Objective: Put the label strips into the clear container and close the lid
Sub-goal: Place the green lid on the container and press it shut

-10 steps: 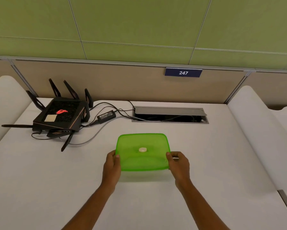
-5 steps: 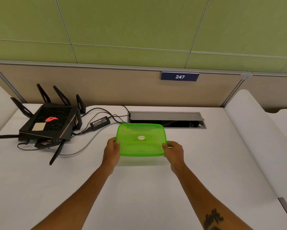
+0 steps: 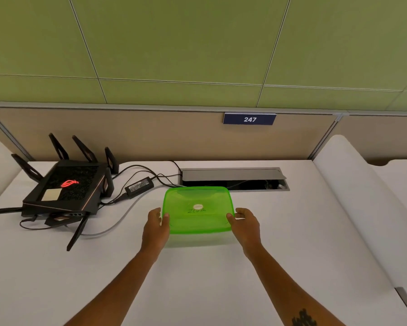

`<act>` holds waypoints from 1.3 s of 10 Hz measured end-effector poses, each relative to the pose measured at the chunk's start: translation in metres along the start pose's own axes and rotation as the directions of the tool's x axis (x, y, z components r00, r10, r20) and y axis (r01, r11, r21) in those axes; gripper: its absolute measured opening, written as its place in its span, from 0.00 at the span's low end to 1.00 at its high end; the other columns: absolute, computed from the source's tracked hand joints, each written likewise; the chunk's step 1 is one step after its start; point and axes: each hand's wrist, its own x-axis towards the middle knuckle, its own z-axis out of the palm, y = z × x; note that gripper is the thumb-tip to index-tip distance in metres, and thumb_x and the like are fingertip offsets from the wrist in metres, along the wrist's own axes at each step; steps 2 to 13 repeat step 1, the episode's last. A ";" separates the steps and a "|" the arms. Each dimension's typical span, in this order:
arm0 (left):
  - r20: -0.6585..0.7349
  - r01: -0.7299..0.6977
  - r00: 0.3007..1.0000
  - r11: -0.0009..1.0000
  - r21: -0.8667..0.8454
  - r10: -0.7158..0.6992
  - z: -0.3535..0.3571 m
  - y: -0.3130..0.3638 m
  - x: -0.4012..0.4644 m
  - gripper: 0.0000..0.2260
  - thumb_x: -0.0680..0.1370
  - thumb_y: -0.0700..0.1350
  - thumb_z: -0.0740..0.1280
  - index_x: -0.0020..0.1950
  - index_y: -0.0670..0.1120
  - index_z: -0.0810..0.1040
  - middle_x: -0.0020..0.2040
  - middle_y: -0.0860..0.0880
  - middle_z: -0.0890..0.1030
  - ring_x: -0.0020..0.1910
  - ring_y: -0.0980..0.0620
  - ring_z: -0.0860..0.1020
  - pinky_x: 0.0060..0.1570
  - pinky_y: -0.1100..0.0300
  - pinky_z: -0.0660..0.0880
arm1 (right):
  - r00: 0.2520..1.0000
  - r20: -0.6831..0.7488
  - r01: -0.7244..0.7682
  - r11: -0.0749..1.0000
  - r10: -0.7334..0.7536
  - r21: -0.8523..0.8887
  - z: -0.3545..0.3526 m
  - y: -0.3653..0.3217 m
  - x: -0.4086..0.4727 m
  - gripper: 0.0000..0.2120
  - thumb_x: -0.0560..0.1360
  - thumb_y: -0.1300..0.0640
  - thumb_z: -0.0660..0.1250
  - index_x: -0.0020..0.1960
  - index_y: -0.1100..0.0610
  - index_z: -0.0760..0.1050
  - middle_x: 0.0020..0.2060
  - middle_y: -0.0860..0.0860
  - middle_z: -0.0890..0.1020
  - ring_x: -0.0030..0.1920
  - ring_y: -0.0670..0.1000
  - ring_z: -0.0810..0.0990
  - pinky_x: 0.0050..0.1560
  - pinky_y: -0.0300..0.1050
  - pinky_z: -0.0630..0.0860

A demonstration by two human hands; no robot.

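Lid on container, contents hidden.

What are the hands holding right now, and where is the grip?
Both hands hold the green-lidded container: left hand on its left edge, right hand on its right edge, thumbs on the lid.
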 end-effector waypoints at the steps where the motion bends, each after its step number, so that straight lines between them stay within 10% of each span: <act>1: -0.036 -0.085 0.995 0.988 0.126 0.090 -0.007 0.003 -0.004 0.25 0.83 0.53 0.62 0.78 0.45 0.63 0.75 0.41 0.72 0.72 0.39 0.72 0.68 0.45 0.70 | 0.982 -0.048 0.172 0.966 -0.184 -0.193 -0.004 -0.005 -0.003 0.21 0.78 0.49 0.73 0.68 0.55 0.76 0.61 0.49 0.81 0.62 0.52 0.79 0.61 0.52 0.78; 13: -0.036 -0.085 0.995 0.988 0.126 0.090 -0.007 0.003 -0.004 0.25 0.83 0.53 0.62 0.78 0.45 0.63 0.75 0.41 0.72 0.72 0.39 0.72 0.68 0.45 0.70 | 0.982 -0.048 0.172 0.966 -0.184 -0.193 -0.004 -0.005 -0.003 0.21 0.78 0.49 0.73 0.68 0.55 0.76 0.61 0.49 0.81 0.62 0.52 0.79 0.61 0.52 0.78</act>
